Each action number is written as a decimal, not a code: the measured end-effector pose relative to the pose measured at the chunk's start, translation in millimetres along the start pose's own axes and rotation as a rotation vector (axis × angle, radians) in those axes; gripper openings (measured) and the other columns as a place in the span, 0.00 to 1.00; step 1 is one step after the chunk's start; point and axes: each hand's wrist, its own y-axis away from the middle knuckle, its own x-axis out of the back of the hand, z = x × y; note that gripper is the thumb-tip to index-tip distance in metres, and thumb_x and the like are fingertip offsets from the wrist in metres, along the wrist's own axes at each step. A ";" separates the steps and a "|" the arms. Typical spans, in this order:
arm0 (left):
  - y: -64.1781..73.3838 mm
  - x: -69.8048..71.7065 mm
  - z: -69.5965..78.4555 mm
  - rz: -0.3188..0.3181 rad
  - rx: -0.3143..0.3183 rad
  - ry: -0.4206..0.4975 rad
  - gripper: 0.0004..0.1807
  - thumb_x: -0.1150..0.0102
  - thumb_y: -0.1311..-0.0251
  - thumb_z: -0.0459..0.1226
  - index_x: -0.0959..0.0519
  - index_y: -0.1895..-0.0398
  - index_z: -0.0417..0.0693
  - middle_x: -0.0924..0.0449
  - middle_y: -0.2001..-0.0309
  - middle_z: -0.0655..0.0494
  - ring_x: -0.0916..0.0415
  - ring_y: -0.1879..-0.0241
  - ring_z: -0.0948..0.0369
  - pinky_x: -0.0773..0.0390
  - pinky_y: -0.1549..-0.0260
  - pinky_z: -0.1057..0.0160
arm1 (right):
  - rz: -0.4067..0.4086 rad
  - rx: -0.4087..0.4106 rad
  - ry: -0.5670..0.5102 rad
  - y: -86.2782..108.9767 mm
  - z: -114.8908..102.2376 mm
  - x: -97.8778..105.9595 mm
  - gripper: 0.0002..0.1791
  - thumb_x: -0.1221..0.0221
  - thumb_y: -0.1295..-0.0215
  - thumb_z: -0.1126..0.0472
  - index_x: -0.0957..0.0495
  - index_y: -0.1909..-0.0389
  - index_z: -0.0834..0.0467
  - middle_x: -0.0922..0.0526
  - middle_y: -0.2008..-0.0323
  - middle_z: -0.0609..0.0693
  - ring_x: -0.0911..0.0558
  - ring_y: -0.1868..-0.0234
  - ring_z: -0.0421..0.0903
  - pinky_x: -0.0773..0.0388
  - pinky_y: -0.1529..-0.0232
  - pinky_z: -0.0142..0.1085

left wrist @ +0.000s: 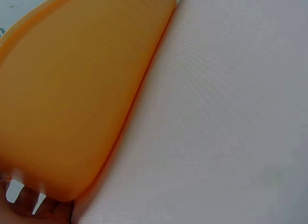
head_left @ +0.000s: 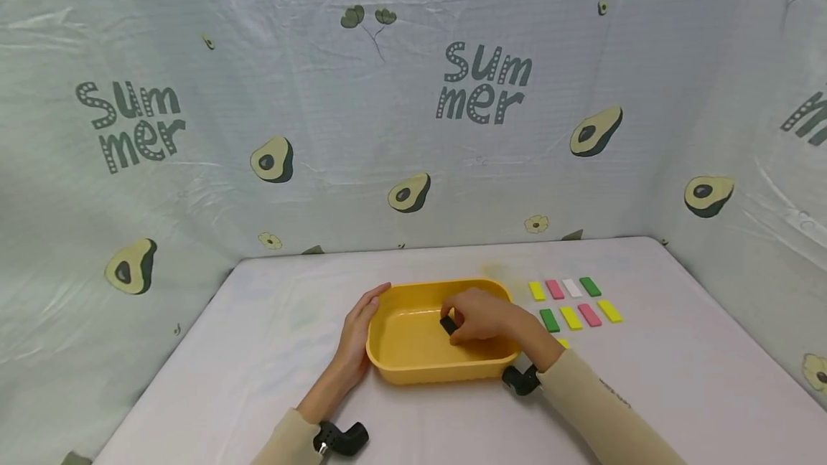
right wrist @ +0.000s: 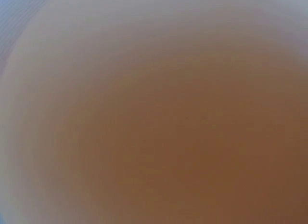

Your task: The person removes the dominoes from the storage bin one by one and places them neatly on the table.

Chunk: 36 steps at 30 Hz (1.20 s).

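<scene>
A yellow plastic basin (head_left: 413, 375) with rounded corners stands on the white table. My left hand (head_left: 354, 332) lies along its left outer wall, fingers stretched toward the far corner. In the left wrist view, the fingers (left wrist: 53, 215) of that hand show low beside the orange-looking basin wall (left wrist: 82, 94). Over the basin's inside, my right hand (head_left: 481, 318) pinches a small black block (head_left: 449, 324) between thumb and fingers. The right wrist view is a brown blur with no clear detail of the block.
Right of the basin, small flat blocks lie in rows: a white block (head_left: 571, 288), a green block (head_left: 590, 286), a pink block (head_left: 589, 315), a yellow block (head_left: 609, 311) and several more. One yellow block (head_left: 563, 343) is partly behind the right forearm. A printed sheet (head_left: 323, 128) hangs behind the table.
</scene>
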 end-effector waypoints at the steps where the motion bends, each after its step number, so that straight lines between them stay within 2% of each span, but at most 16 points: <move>1: -0.2 0.1 0.1 -0.003 -0.001 -0.002 0.25 0.63 0.17 0.43 0.32 0.24 0.47 0.35 0.23 0.50 0.36 0.25 0.52 0.36 0.24 0.53 | 0.000 -0.004 0.002 -0.4 -0.2 0.2 0.19 0.26 0.40 0.55 0.17 0.49 0.54 0.21 0.69 0.45 0.24 0.66 0.43 0.26 0.62 0.35; 6: -1.9 0.2 0.7 -0.007 -0.003 -0.001 0.25 0.64 0.17 0.43 0.32 0.24 0.48 0.35 0.22 0.50 0.36 0.25 0.52 0.37 0.23 0.51 | 0.001 -0.004 0.023 -1.2 -0.1 1.8 0.18 0.26 0.40 0.55 0.17 0.50 0.54 0.22 0.69 0.44 0.25 0.66 0.42 0.26 0.61 0.34; 13: -2.9 0.3 0.5 -0.008 0.015 0.012 0.25 0.62 0.18 0.43 0.32 0.24 0.48 0.35 0.23 0.50 0.34 0.27 0.54 0.29 0.32 0.67 | 0.019 -0.008 0.046 3.4 -3.4 8.1 0.20 0.27 0.40 0.53 0.18 0.49 0.52 0.22 0.69 0.43 0.24 0.65 0.42 0.25 0.60 0.35; 17: -2.5 0.7 0.5 -0.027 0.017 0.016 0.26 0.58 0.20 0.41 0.35 0.23 0.46 0.38 0.21 0.51 0.38 0.25 0.53 0.35 0.26 0.59 | 0.036 -0.012 0.044 7.8 -6.6 17.2 0.20 0.28 0.39 0.52 0.19 0.47 0.50 0.21 0.68 0.41 0.24 0.65 0.42 0.24 0.60 0.35; 20: -2.4 0.4 0.5 -0.040 0.012 0.013 0.28 0.56 0.22 0.39 0.36 0.22 0.44 0.42 0.19 0.50 0.43 0.22 0.51 0.43 0.21 0.49 | 0.044 0.016 0.022 12.8 -7.6 27.1 0.20 0.28 0.38 0.54 0.19 0.47 0.51 0.19 0.67 0.42 0.24 0.65 0.42 0.23 0.61 0.35; 22: -2.2 0.5 0.6 -0.043 0.009 0.008 0.27 0.56 0.22 0.37 0.36 0.22 0.45 0.43 0.19 0.50 0.44 0.21 0.50 0.46 0.20 0.46 | 0.051 0.043 0.011 16.3 -7.6 34.2 0.20 0.28 0.38 0.53 0.19 0.46 0.52 0.19 0.67 0.42 0.23 0.65 0.42 0.23 0.62 0.34; 29: -1.0 0.9 1.1 -0.037 0.016 0.002 0.28 0.57 0.24 0.35 0.35 0.22 0.47 0.43 0.19 0.51 0.45 0.20 0.50 0.44 0.21 0.45 | 0.101 0.061 -0.031 39.0 -1.7 57.7 0.23 0.27 0.39 0.51 0.19 0.44 0.51 0.18 0.66 0.41 0.23 0.64 0.41 0.21 0.62 0.31; 36: -0.6 0.6 -0.2 -0.015 0.008 -0.007 0.27 0.56 0.24 0.35 0.33 0.23 0.47 0.41 0.20 0.52 0.44 0.20 0.51 0.42 0.22 0.47 | 0.119 0.051 -0.050 70.1 20.9 68.6 0.23 0.27 0.39 0.53 0.19 0.45 0.53 0.19 0.67 0.41 0.24 0.69 0.41 0.21 0.67 0.31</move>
